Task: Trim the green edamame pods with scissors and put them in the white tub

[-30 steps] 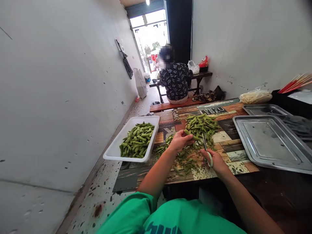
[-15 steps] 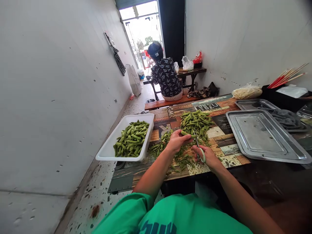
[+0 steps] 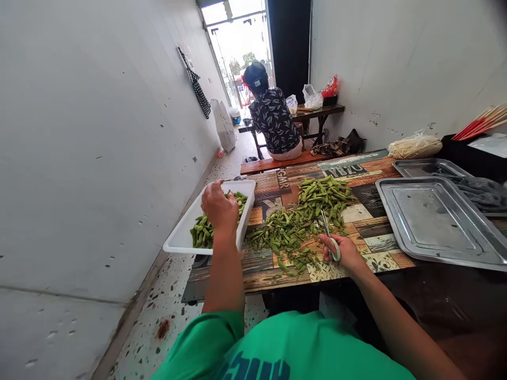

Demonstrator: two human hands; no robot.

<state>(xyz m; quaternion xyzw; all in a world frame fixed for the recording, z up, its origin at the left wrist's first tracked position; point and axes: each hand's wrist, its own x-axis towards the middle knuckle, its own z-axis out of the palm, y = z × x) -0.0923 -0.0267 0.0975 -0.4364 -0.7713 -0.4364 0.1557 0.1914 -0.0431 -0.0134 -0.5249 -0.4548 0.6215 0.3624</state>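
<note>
1. One bare left hand (image 3: 221,210) over the white tub (image 3: 182,233), fingers bent above green pods (image 3: 203,233) inside; cannot tell whether grasping or released.
2. Well right of the tub, right hand (image 3: 339,252) with fingers wrapped around scissors (image 3: 327,228).
3. On the bench (image 3: 259,273) just right of the tub, green scraps (image 3: 283,227); farther right, a heap of loose pods (image 3: 325,195).

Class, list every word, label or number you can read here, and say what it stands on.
"GMR": on the tabletop.
"YBZ", last character unclear: same tabletop.
Dark lettering on the green shirt: partly cut off, unreadable.
Label on the cap, markings on the sack: too small to read.
</note>
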